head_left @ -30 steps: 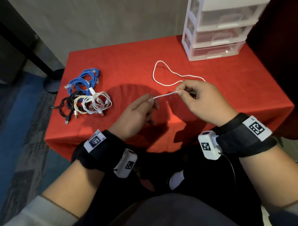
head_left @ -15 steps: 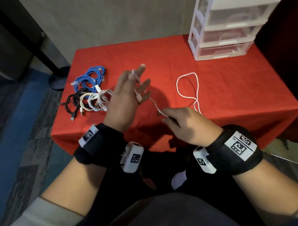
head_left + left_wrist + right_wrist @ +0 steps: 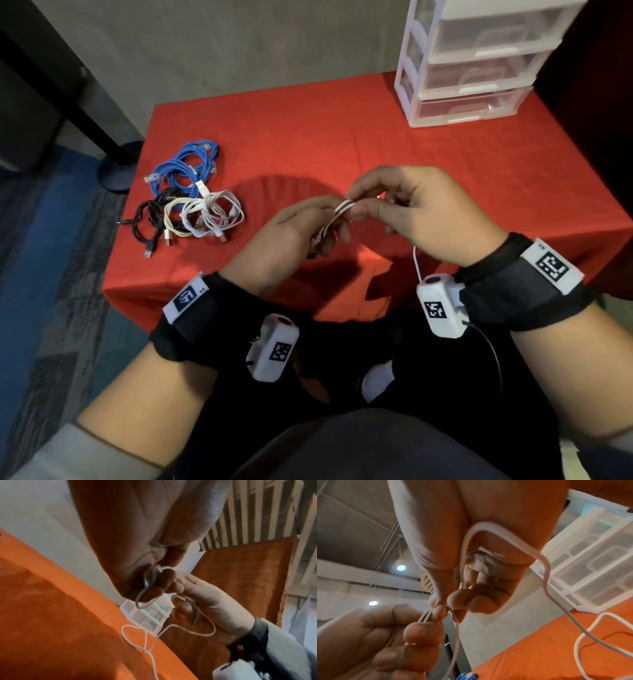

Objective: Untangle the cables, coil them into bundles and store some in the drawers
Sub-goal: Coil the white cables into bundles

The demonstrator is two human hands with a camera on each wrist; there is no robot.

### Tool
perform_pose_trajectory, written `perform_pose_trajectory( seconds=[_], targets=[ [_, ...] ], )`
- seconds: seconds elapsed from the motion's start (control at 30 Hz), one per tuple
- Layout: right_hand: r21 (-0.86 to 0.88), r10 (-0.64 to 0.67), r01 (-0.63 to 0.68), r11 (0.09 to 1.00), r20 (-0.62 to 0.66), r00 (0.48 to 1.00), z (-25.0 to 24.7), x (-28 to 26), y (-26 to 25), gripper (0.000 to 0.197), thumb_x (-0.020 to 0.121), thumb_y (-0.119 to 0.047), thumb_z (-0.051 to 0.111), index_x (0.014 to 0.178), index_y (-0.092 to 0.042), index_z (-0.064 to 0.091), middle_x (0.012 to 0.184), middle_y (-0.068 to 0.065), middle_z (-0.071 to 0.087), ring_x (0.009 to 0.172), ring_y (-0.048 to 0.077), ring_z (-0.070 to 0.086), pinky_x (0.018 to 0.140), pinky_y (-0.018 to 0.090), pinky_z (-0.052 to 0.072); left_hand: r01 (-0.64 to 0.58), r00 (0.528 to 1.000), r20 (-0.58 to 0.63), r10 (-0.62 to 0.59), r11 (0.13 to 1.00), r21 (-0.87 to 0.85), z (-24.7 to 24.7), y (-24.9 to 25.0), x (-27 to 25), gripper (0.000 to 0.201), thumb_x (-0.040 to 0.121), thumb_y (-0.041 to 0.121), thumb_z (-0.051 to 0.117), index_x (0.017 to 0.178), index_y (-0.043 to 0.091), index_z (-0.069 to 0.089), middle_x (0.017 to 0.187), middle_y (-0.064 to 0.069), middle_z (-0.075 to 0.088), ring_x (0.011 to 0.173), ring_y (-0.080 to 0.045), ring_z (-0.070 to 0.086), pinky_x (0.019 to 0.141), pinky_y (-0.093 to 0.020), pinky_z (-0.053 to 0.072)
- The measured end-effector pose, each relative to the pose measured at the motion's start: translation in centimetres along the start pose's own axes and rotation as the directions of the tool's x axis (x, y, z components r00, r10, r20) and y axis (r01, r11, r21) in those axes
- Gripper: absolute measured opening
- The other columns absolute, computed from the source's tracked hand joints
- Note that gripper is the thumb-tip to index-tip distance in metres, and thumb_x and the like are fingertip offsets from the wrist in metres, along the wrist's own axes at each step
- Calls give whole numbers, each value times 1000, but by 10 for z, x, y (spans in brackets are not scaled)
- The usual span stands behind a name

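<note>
From the head view, most of the white cable (image 3: 345, 206) is hidden between the two hands; only two short parallel strands and a thin length hanging below the right wrist can be made out. The left hand (image 3: 291, 233) is curled around the strands, and the right hand (image 3: 421, 212) pinches them at thumb and forefinger — both held above the red table (image 3: 342, 137). The drawer unit (image 3: 469, 65) at the far right corner is cut off at the top. Coiled bundles (image 3: 191, 198) — blue, black, white — lie at the table's left side.

From the left wrist view, the left hand (image 3: 140, 536) fills the upper frame, blurred; a loop of the cable (image 3: 145, 601) is seen hanging from its closed grip, and further loops trail onto the table.

From the right wrist view, the fingertips (image 3: 458, 600) are seen closed on the cable (image 3: 544, 572), which arches over the palm and drops toward the table; the far end is cut off.
</note>
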State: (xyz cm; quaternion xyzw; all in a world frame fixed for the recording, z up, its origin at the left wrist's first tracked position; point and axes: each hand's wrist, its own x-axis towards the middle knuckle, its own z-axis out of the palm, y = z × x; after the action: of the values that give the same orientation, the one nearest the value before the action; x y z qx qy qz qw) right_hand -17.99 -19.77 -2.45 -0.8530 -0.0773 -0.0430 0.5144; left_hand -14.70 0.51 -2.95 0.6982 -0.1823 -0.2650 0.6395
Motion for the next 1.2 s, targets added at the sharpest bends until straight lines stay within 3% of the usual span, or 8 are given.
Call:
perform_pose_trajectory(
  seconds=[0.07, 0.2, 0.5, 0.7, 0.83, 0.93, 1.1, 1.2],
  targets=[
    [38, -4, 4, 999, 11, 1000, -4, 2, -4, 4, 92, -23, 75, 95, -20, 74, 83, -3, 77, 71, 39, 64, 67, 57, 52, 45, 999, 14, -44, 992, -119, -3, -3, -2, 32, 90, 13, 47, 106, 11, 74, 84, -5, 64, 70, -16, 55, 61, -25, 41],
    [143, -16, 7, 990, 64, 998, -9, 7, -6, 5, 95, -12, 70, 95, -8, 70, 82, -4, 77, 77, 7, 71, 70, 25, 52, 65, 990, 141, -26, 959, -275, -10, -4, -12, 33, 100, 8, 54, 131, 3, 64, 95, -6, 63, 90, -17, 60, 89, -30, 51],
    [216, 46, -61, 974, 77, 996, 3, 12, -11, 18, 100, -15, 65, 99, 2, 62, 82, 1, 75, 72, 33, 72, 68, 38, 57, 37, 999, -12, -43, 951, -306, -6, -5, -4, 23, 90, 14, 63, 111, 11, 72, 88, -3, 71, 81, -12, 68, 75, -29, 59],
    [115, 41, -43, 992, 24, 999, 13, 18, -12, 19, 100, -22, 65, 96, -5, 60, 70, -2, 69, 61, 19, 65, 67, 37, 50, -174, 927, -337, 167, 985, 10, 0, -17, 7, 12, 97, 10, 66, 104, 12, 75, 78, -4, 71, 72, -15, 66, 70, -45, 64],
    [206, 40, -49, 977, 49, 998, 15, 19, -16, 17, 100, -12, 63, 100, 4, 57, 65, -4, 67, 53, 23, 65, 61, 31, 52, -275, 833, -391, 392, 906, 322, -3, -23, 8, 8, 98, 19, 67, 103, 17, 73, 73, -7, 69, 66, -26, 69, 58, -47, 60],
    [181, 40, -45, 982, 33, 999, 17, 22, -17, 13, 99, -10, 66, 98, 2, 60, 71, 5, 65, 51, 22, 62, 59, 33, 50, -270, 825, -337, 454, 840, 470, -7, -27, 9, 5, 99, 18, 66, 97, 16, 70, 78, -4, 70, 72, -18, 69, 69, -38, 57],
    [145, 41, -41, 989, 8, 999, 16, 24, -11, 8, 97, -7, 68, 96, 1, 66, 76, 21, 62, 53, 19, 57, 54, 34, 50, -86, 976, -211, 60, 990, -115, -9, -16, 5, 16, 99, 2, 59, 114, 8, 59, 83, -8, 66, 76, -22, 65, 71, -41, 58],
    [142, 21, -23, 990, 18, 1000, 13, 24, -8, 5, 96, -9, 69, 93, -7, 67, 84, 23, 66, 56, 21, 59, 58, 42, 51, 69, 987, -111, -112, 940, -334, -9, -3, 1, 18, 100, 25, 56, 110, 11, 62, 82, -5, 64, 75, -19, 63, 70, -37, 54]
  ],
)
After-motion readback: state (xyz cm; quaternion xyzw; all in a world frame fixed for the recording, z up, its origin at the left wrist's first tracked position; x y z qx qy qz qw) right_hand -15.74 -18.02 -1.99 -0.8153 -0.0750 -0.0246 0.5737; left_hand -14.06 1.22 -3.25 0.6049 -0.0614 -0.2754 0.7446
